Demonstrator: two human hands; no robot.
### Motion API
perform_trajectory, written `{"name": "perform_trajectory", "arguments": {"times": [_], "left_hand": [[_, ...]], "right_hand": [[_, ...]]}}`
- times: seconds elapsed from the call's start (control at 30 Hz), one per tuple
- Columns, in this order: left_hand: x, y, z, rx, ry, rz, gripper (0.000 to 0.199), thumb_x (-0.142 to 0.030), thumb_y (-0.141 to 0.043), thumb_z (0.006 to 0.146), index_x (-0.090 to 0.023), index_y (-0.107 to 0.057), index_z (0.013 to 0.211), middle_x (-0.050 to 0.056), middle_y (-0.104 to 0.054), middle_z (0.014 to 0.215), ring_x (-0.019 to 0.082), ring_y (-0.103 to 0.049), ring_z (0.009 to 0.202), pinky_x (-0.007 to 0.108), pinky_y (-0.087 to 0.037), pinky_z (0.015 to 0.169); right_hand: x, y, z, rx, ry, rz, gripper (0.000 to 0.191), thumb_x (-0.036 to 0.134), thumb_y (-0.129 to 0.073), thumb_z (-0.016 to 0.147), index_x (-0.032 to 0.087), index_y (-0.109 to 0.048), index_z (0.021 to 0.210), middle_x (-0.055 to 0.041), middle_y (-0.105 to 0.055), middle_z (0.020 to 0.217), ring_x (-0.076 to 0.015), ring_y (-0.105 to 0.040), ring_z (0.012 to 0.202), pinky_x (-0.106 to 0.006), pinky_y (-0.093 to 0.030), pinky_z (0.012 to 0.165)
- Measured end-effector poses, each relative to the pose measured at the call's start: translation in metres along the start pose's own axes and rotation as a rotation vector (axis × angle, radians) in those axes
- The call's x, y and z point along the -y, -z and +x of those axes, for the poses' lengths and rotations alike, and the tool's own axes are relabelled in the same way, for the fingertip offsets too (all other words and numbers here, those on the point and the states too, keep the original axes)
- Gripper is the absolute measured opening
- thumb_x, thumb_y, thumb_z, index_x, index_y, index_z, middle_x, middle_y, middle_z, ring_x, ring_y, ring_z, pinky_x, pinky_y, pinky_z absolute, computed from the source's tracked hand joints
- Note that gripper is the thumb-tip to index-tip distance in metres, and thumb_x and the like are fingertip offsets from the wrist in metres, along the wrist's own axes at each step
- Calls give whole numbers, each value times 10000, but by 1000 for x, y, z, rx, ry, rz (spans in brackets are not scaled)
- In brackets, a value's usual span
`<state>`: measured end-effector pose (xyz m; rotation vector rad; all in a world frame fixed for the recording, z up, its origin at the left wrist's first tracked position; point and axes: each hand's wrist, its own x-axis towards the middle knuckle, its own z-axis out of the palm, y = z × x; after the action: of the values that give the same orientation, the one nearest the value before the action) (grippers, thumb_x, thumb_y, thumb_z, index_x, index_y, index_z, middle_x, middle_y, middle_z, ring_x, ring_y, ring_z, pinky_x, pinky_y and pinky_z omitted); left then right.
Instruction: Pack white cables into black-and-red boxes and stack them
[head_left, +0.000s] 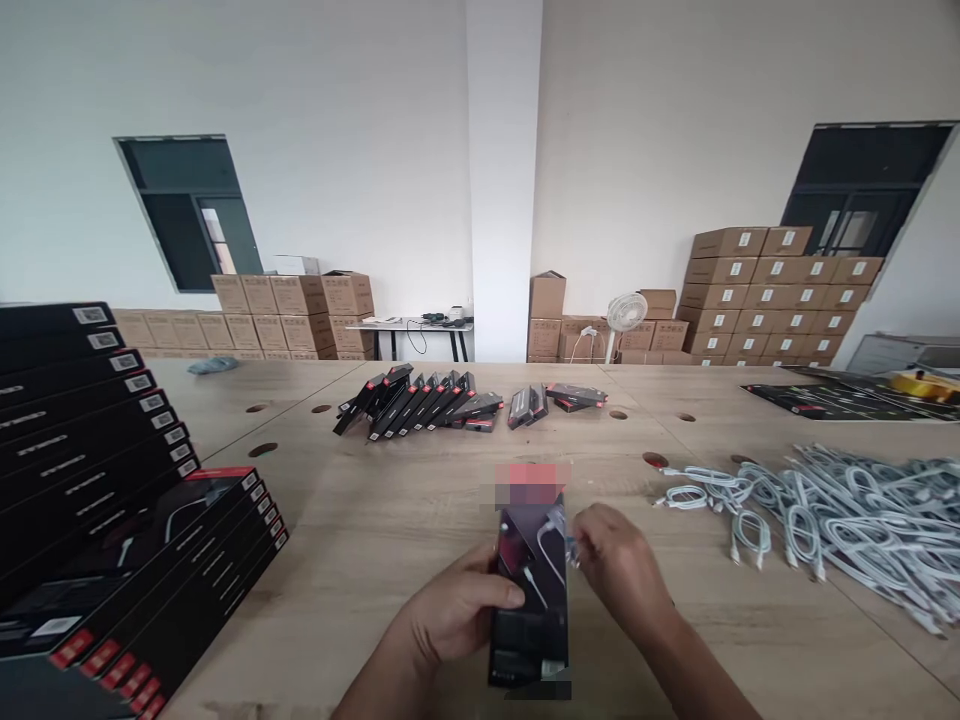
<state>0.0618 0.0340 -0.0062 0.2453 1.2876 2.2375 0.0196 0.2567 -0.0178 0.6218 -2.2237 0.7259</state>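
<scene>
A narrow black box point(531, 600) with a cable picture on its front is held upright over the table, in the lower middle of the head view. My left hand point(469, 605) grips its left side, thumb across the front. Close to the box's right edge, my right hand point(619, 565) is closed, its fingers pinched together at something small and pale that I cannot make out. The top of the box is blurred. To the right lies a large pile of white coiled cables point(862, 520).
Tall stacks of black boxes point(90, 430) fill the left side. Several narrow black boxes point(412, 405) lean in a row at the table's far side, with a few more point(576, 396) to their right. Flat black printed sheets point(847, 398) lie at the far right. The wooden table point(360, 540) has round holes.
</scene>
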Motion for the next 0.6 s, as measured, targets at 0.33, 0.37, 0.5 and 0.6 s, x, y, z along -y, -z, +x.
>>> {"name": "perform_trajectory", "arguments": {"times": [0.33,0.37,0.5,0.6], "left_hand": [[10,-14,-2,195,130,135,635,-174,-736,644,-205,-678,1276,55,-745,971,195,-694,861,241,-524,736],[7,-16,-4,209,150,156,610,-180,-738,648,-204,-693,1255,49,-749,962,185,-692,850,229,-518,732],[-4,-12,-13,290,252,217,563,-202,-772,628,-197,-734,1189,56,-764,991,194,-698,867,231,-510,740],[-12,-2,-16,173,257,242,561,-295,-793,626,-218,-739,1180,69,-782,971,247,-719,832,302,-532,721]], "right_hand": [[-42,57,-5,-359,-497,-66,71,294,-546,693,232,-560,662,7,-614,588,-175,-574,557,-279,-419,576],[-46,66,-8,-370,-524,-76,77,306,-556,673,234,-569,650,13,-606,576,-174,-566,554,-280,-420,577],[-86,135,-27,-540,-722,-176,124,346,-556,607,224,-579,606,7,-568,499,-179,-518,476,-300,-385,505],[-119,206,-64,-700,-849,-292,104,320,-578,605,220,-550,612,14,-540,502,-169,-495,470,-300,-371,485]]}}
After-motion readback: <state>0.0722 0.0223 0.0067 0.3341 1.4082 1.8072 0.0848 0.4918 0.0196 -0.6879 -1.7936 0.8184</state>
